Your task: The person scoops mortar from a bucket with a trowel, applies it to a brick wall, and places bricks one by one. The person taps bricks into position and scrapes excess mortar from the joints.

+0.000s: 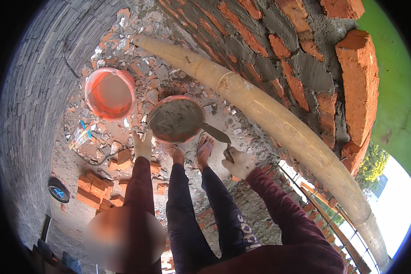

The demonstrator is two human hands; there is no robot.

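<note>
My right hand is closed round the handle of a trowel. The trowel's blade points up and left, its tip at the right rim of an orange bucket. Grey wet mortar fills that bucket, which stands just in front of my feet. At the bucket's lower left edge is my left hand, with its fingers apart and nothing seen in them. Whether it touches the rim I cannot tell.
A second orange bucket stands at the left among brick rubble. A thick bamboo pole slants along the brick wall on the right. Loose bricks lie at the lower left, near a small black wheel.
</note>
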